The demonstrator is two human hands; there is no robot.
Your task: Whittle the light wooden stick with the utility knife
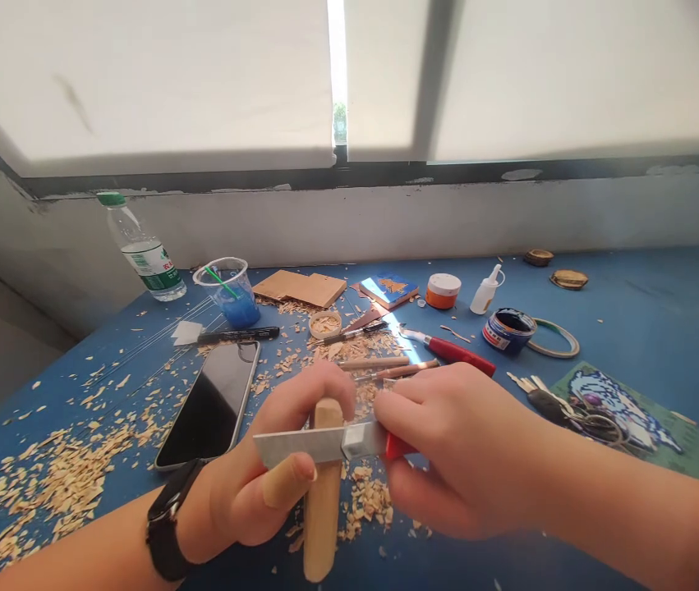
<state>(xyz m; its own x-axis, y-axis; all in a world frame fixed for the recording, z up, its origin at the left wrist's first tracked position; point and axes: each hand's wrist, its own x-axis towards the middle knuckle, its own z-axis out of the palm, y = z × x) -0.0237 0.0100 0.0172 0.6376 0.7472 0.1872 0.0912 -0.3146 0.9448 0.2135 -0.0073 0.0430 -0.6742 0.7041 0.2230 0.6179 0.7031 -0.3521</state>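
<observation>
My left hand [281, 443] is wrapped round a pale wooden stick [323, 525] that stands nearly upright in the view, its lower end toward me. A bandage covers part of the left thumb, and a black band is on that wrist. In my right hand [448, 447] is the red handle of a utility knife [305, 446]. Its wide metal blade lies across the upper part of the stick, pointing left, with the left thumb close to its lower edge. The right fingers hide most of the handle.
Wood shavings [78, 476] cover much of the blue table [108, 361]. A phone [210, 410] lies left of my hands. Behind stand a water bottle [145, 254], a cup of blue liquid [235, 304] and an open paint jar [509, 332]. A red-handled knife [460, 355] and keys [562, 410] lie right.
</observation>
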